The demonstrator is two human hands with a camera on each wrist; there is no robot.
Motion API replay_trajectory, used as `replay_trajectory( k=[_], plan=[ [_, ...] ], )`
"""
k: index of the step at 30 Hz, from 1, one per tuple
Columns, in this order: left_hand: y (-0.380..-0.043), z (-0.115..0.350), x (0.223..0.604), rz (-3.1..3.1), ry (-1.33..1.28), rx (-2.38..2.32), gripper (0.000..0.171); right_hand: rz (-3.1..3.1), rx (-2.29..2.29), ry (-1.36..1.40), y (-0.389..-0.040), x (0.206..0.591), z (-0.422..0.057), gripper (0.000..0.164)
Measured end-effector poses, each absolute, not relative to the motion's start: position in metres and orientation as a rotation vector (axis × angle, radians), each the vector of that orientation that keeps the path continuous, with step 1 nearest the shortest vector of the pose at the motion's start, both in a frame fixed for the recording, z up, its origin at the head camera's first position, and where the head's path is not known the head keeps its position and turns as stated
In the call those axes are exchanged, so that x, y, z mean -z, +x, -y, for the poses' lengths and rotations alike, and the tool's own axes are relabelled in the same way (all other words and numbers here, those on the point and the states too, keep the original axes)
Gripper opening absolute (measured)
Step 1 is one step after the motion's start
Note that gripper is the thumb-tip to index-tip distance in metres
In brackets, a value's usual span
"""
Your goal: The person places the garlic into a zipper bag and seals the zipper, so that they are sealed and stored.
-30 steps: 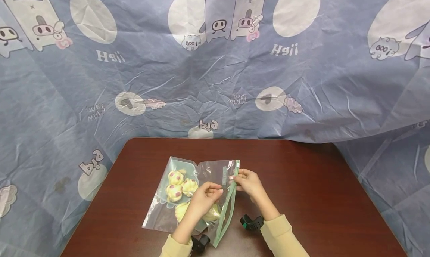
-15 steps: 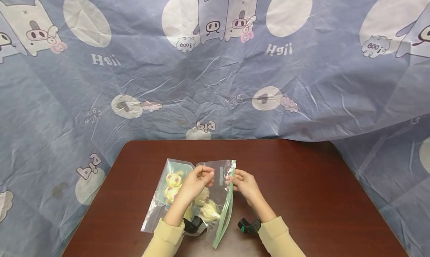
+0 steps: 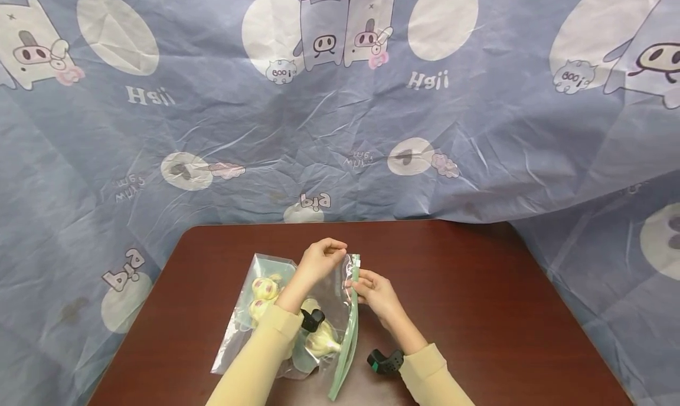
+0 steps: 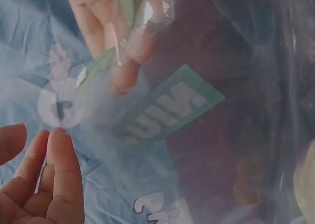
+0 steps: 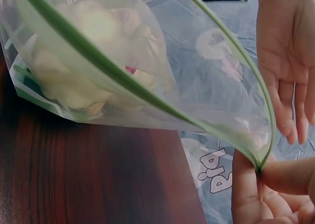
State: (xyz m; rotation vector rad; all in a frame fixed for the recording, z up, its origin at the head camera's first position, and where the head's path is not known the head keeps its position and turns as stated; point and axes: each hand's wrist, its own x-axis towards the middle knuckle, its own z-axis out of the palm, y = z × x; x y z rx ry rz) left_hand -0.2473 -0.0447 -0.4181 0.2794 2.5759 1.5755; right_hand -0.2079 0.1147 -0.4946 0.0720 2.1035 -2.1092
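Observation:
A clear zip bag (image 3: 330,294) lies at the front middle of the table, with several garlic bulbs (image 3: 321,340) inside. Its green zip edge (image 3: 345,353) faces right, and the right wrist view shows the two zip strips (image 5: 118,81) parted. Near the zip's far end, my right hand (image 3: 378,294) pinches the edge between thumb and fingers. My left hand (image 3: 321,258) hovers by the bag's far corner. In the left wrist view, a gap separates the left hand's (image 4: 47,179) thumb from its fingers, with nothing held. The left forearm hides part of the bulbs.
The brown table (image 3: 462,300) extends right of the bag. A blue patterned cloth (image 3: 297,134) hangs behind the far edge. A black band (image 3: 313,320) is on the left wrist and another black band (image 3: 385,362) on the right.
My left hand has moved away from me, from over the bag's middle to its far corner. My right hand keeps its pinch on the zip edge. The head view has turned slightly right.

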Motion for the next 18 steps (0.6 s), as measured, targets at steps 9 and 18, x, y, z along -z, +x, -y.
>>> replay_trajectory(
  k=[9,18],
  plan=[
    [-0.264,0.042,0.435,-2.696,0.337,-1.426,0.018,-2.076,2.116,0.042,-0.207,0.496,-0.112,0.037],
    [-0.266,0.039,0.450,-2.806,0.468,-1.219,0.014,-2.112,2.125,0.057,-0.203,0.493,-0.115,0.039]
  ],
)
